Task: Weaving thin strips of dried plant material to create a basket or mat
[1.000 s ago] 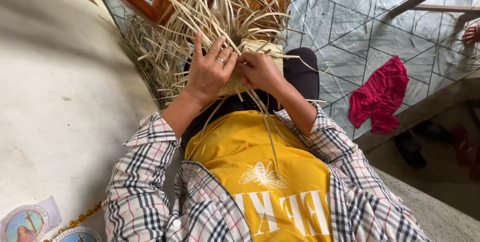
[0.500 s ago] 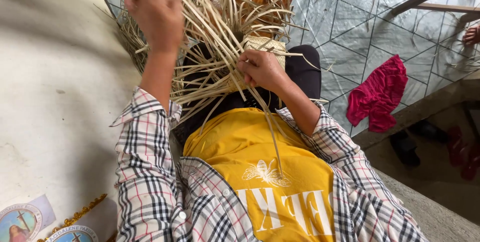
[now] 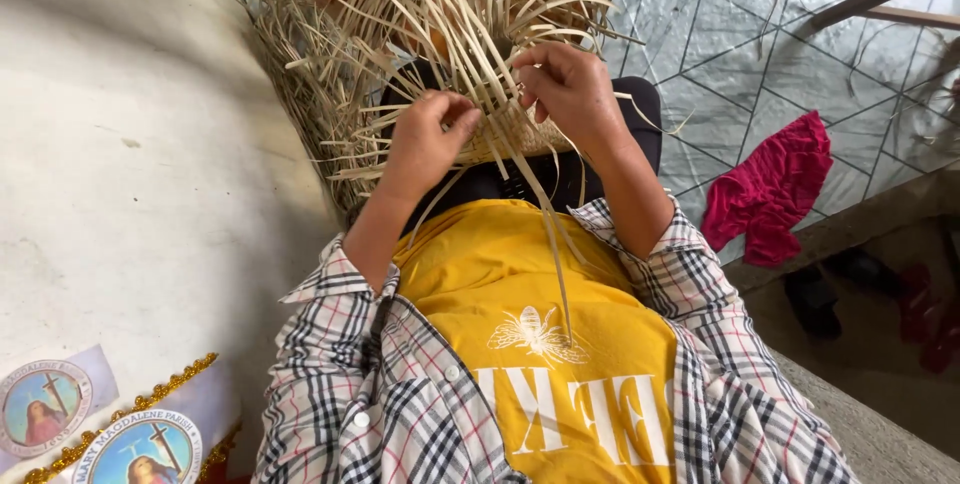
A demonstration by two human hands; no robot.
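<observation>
Many pale straw strips (image 3: 440,34) fanned up from the half-woven piece (image 3: 520,134) on the lap. The left hand (image 3: 425,139), raised high half a second earlier, had dropped back, pinching strips; the right hand (image 3: 570,94) pinched strips at the weave's edge.

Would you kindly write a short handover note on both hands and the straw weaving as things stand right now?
Left hand: closed, pinching pale straw strips.
Right hand: fingers curled on strips at the woven piece, which rests on the lap.
Things: loose strips fan upward from the woven part; one long strip hangs down over the yellow shirt. A red cloth lies on the tiled floor.
Done: a small woven section.
Left: many strips unwoven.
</observation>
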